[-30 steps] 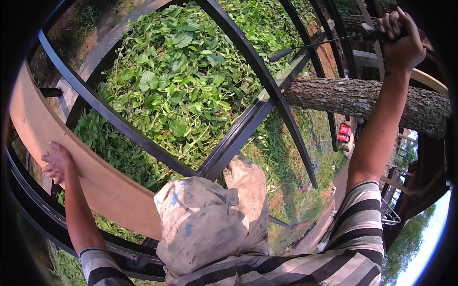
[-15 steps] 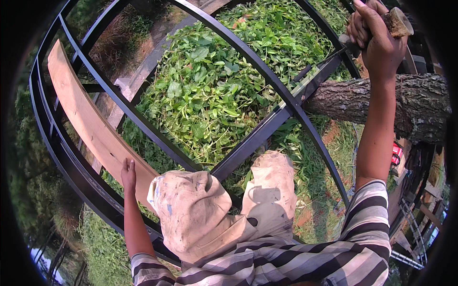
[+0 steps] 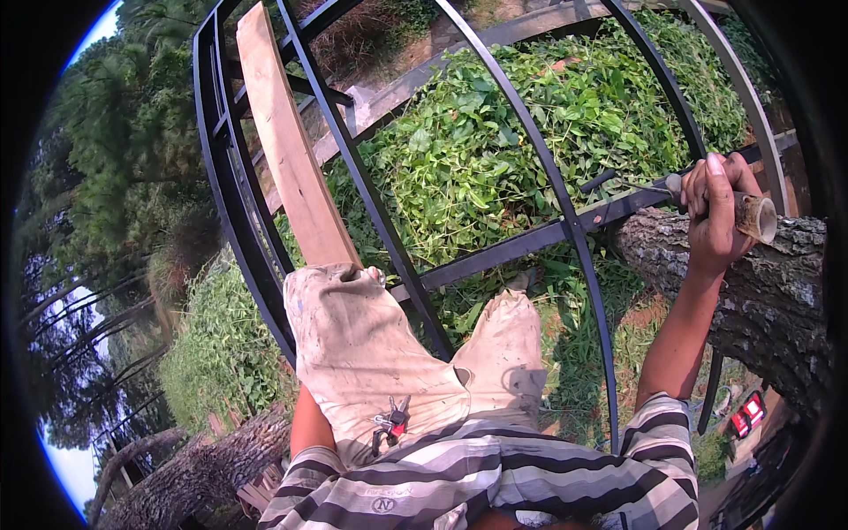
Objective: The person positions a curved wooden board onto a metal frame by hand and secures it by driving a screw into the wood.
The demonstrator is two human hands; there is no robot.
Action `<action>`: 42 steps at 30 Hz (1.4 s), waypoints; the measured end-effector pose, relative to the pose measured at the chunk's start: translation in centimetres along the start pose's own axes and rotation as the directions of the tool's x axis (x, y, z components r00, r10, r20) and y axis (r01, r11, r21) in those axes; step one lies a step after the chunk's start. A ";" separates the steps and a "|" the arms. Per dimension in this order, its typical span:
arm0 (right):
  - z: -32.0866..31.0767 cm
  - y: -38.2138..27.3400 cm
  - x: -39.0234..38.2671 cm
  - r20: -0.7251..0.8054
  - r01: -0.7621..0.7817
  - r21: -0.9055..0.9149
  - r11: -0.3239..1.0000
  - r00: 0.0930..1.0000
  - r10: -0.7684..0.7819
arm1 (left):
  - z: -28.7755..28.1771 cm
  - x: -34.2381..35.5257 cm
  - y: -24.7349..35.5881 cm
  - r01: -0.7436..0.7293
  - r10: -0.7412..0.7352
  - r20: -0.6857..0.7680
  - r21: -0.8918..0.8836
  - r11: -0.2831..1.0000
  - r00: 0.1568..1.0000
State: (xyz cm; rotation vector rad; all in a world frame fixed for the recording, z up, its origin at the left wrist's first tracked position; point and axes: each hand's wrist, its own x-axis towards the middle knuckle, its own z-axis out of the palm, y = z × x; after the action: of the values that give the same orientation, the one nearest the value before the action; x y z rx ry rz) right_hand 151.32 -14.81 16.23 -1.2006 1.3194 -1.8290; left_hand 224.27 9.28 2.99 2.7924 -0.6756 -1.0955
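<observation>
My right hand (image 3: 717, 212) is closed round a hollow tan tube (image 3: 757, 218) that looks like bamboo, its open end facing right. On the other side of the fist a thin rod (image 3: 652, 186) sticks out to the left over the black metal frame (image 3: 530, 238). My left forearm (image 3: 309, 422) passes behind my left thigh, and the hand and its fingers are hidden there. A long wooden plank (image 3: 296, 163) lies along the frame's left side, its near end going under my left knee.
Black curved bars (image 3: 521, 110) of the frame arch over leafy green plants (image 3: 459, 168). A thick tree trunk (image 3: 768, 291) lies at the right, another trunk (image 3: 194, 477) at lower left. Keys (image 3: 391, 422) rest at my lap. A red item (image 3: 748, 413) is at lower right.
My right hand has come down and nearer to the frame with the tube. My left hand has left the plank's face and gone behind my thigh. The view has shifted leftward.
</observation>
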 end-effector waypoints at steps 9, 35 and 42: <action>0.2 -0.1 0.3 -0.041 -0.009 0.058 0.998 0.999 0.011 | -3.0 -7.0 9.2 0.011 0.054 0.088 -0.610 0.792 0.995; 9.4 17.3 11.4 0.052 -0.376 -0.260 0.889 0.914 0.402 | -4.2 -13.3 30.0 -0.848 0.894 0.144 0.409 0.337 0.425; 11.2 26.7 13.1 -0.147 -0.548 -0.305 0.779 0.835 0.530 | -6.9 -9.2 29.7 -0.936 0.958 0.166 0.305 0.175 0.233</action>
State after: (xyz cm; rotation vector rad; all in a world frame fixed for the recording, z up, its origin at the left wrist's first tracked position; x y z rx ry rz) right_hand 154.48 -39.65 -3.26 -0.8014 1.8360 -1.2563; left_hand 211.65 -14.28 20.40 1.7091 -2.3422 -0.5484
